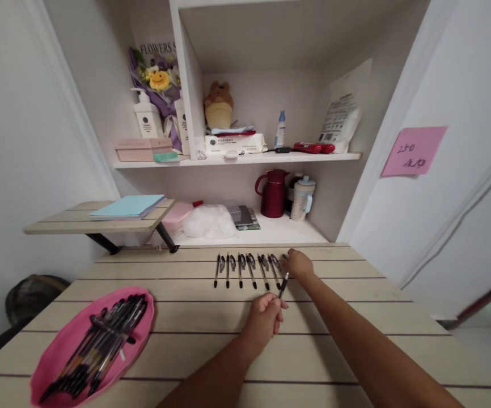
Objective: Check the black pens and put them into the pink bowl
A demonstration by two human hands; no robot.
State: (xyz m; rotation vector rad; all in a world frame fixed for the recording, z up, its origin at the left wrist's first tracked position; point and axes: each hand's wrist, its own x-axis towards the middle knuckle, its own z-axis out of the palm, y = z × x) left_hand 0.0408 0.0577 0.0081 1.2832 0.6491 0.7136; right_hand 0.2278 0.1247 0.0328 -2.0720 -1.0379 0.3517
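My left hand (266, 318) is closed around a pen (284, 285), which slants up and to the right. Above it, my right hand (300, 264) is low over the wooden table at the right end of a row. Its fingers are pinched on a small dark piece (285, 257) that looks like a pen cap, partly hidden by the fingertips. Several black-and-clear pens (241, 272) lie side by side in that row, each with a short pen cap (232, 262) at its upper right. More pens (101, 345) are heaped in a pink tray (150, 317) at the left.
A small raised shelf (54, 218) carries blue paper (128, 205) at the back left. Behind the table, a white cabinet shelf (288, 158) holds bottles and boxes. Beneath it stand a red jug (273, 194), a light cup (302, 199) and a white plastic bag (210, 221).
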